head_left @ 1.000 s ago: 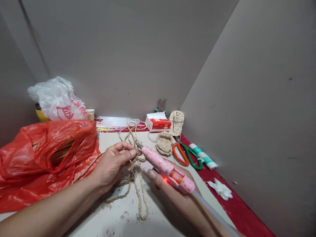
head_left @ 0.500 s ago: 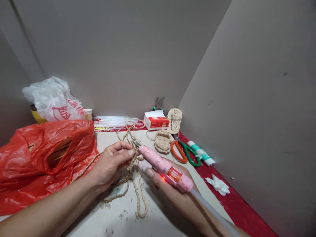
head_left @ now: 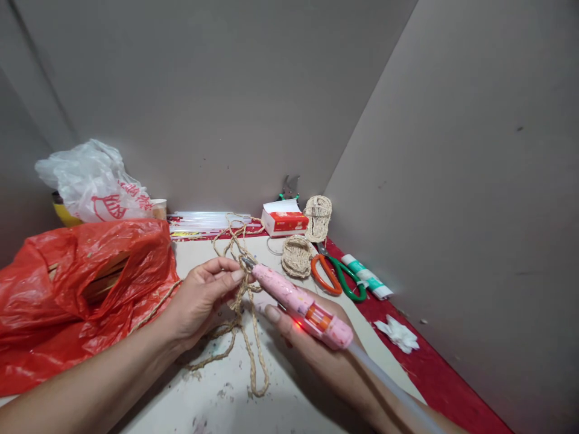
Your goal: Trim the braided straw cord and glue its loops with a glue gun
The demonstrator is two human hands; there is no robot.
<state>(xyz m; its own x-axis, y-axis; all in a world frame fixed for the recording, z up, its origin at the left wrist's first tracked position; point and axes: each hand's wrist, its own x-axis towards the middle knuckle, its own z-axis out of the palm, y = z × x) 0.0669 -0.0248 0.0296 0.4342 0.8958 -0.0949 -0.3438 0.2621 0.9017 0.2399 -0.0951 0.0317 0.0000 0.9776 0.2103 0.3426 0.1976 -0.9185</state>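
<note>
My right hand (head_left: 312, 340) is wrapped round a pink glue gun (head_left: 301, 305) whose red light glows; its metal tip points up-left to my left fingertips. My left hand (head_left: 203, 298) pinches a strand of tan jute rope (head_left: 246, 313) right at the nozzle. The rope lies in loose loops on the white board (head_left: 280, 398) and trails back toward the wall. A clear glue stick pokes out of the gun's rear over my right wrist.
A red plastic bag (head_left: 81, 283) and a white bag (head_left: 93, 181) sit at left. Behind are clear glue sticks (head_left: 208, 220), a red-white box (head_left: 284, 220), two small woven rope pieces (head_left: 296, 256), orange-green scissors (head_left: 337, 277), a tube (head_left: 366, 276) and crumpled tissue (head_left: 398, 334). Grey walls enclose back and right.
Both hands, the gun and the rope keep their pose; the gun tip stays at my left fingertips. Only the view has shifted slightly.
</note>
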